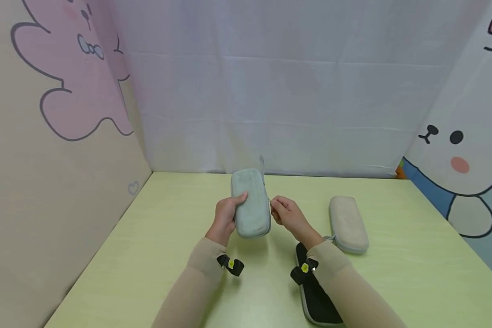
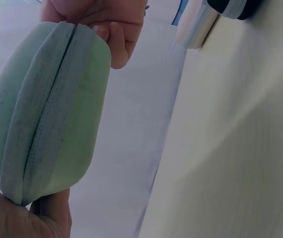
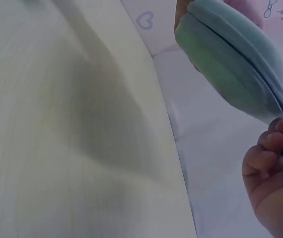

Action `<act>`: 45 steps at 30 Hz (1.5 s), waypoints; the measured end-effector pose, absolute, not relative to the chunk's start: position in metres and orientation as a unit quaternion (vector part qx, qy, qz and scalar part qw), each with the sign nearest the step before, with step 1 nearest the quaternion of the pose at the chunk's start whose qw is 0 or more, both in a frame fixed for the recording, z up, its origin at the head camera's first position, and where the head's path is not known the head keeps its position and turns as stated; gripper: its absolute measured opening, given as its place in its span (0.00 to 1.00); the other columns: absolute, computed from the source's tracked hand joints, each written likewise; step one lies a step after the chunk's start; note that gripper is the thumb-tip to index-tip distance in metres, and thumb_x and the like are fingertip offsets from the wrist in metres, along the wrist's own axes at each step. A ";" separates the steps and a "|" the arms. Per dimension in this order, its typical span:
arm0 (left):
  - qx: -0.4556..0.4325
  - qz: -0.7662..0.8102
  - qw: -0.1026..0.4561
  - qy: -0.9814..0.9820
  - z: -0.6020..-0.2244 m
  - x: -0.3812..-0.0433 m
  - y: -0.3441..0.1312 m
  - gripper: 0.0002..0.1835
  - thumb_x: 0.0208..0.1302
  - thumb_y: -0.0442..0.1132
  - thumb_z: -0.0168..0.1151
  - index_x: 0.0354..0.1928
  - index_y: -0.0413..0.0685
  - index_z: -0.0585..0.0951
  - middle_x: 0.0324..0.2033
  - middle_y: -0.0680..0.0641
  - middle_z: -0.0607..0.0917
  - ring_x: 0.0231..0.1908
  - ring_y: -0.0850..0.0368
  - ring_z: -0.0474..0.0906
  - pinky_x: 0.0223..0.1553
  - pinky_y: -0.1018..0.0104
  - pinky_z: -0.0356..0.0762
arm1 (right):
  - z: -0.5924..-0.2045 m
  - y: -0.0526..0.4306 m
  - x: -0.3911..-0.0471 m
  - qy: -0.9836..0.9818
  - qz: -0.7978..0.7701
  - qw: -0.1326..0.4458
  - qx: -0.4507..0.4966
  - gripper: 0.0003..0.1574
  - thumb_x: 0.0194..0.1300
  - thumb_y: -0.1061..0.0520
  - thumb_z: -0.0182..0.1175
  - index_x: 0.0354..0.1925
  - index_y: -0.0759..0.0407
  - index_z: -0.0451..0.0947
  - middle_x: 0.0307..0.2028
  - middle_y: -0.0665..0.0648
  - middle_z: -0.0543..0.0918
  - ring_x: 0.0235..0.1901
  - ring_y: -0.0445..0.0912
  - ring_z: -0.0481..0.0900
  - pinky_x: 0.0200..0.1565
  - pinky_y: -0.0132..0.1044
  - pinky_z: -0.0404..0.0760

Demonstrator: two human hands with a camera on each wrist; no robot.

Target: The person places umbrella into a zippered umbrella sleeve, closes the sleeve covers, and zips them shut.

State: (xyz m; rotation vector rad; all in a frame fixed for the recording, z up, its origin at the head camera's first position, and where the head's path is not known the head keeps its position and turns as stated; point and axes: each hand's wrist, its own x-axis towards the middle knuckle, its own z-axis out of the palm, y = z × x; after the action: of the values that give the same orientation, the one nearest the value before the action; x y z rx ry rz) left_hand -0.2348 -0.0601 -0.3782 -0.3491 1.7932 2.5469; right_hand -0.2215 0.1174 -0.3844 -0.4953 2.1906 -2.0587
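Note:
A light green zippered pencil case (image 1: 251,205) is held up above the table, tilted slightly. My left hand (image 1: 225,216) grips its left side, the thumb lying across the front face. At the right edge, my right hand (image 1: 289,216) pinches the zipper pull, which the curled fingers mostly hide. In the left wrist view the grey zipper seam (image 2: 49,104) runs along the case and its two sides lie close together. The right wrist view shows the right fingers (image 3: 273,141) at one end of that seam. A thin loop strap (image 1: 262,163) stands out at the case's top.
A beige zippered case (image 1: 348,223) lies on the pale yellow-green table (image 1: 180,205) to the right. Partly under my right forearm is a black case (image 1: 317,291) with a light edge. A white cloth (image 1: 279,91) hangs behind the table, and printed panels flank it.

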 end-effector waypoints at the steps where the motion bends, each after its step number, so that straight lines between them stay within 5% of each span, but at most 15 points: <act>1: -0.115 0.812 0.003 0.573 -0.378 -0.235 -0.060 0.26 0.56 0.38 0.67 0.53 0.27 0.72 0.48 0.38 0.76 0.46 0.48 0.74 0.50 0.56 0.72 | -0.384 0.118 -0.222 0.723 -0.670 0.047 -0.164 0.16 0.72 0.59 0.43 0.27 0.63 0.67 0.18 0.52 0.67 0.18 0.42 0.65 0.21 0.30 0.65; 7: -0.133 0.802 -0.010 0.583 -0.379 -0.233 -0.060 0.27 0.55 0.39 0.68 0.51 0.26 0.73 0.47 0.37 0.76 0.45 0.48 0.74 0.49 0.56 0.72 | -0.374 0.116 -0.217 0.743 -0.650 0.080 -0.137 0.17 0.71 0.62 0.43 0.28 0.69 0.70 0.19 0.57 0.75 0.17 0.45 0.75 0.24 0.35 0.78; 29: -0.157 0.830 -0.034 0.534 -0.370 -0.237 -0.063 0.27 0.55 0.37 0.67 0.53 0.26 0.71 0.50 0.37 0.76 0.47 0.47 0.74 0.51 0.56 0.71 | -0.373 0.116 -0.212 0.756 -0.633 0.063 -0.156 0.17 0.71 0.61 0.46 0.27 0.70 0.70 0.17 0.56 0.74 0.16 0.45 0.71 0.21 0.34 0.75; 45: -0.185 0.845 -0.052 0.500 -0.365 -0.242 -0.070 0.30 0.54 0.38 0.69 0.55 0.29 0.70 0.50 0.38 0.75 0.49 0.47 0.73 0.52 0.55 0.70 | -0.369 0.119 -0.213 0.755 -0.615 0.108 -0.201 0.17 0.71 0.61 0.46 0.30 0.73 0.71 0.23 0.61 0.80 0.24 0.52 0.82 0.31 0.45 0.82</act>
State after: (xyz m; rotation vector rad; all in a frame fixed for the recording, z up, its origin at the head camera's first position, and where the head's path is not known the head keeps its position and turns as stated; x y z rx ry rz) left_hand -0.2423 -0.0703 -0.3647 -0.6002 1.6245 2.7444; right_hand -0.2133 0.1193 -0.3685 -0.5919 2.2210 -1.8079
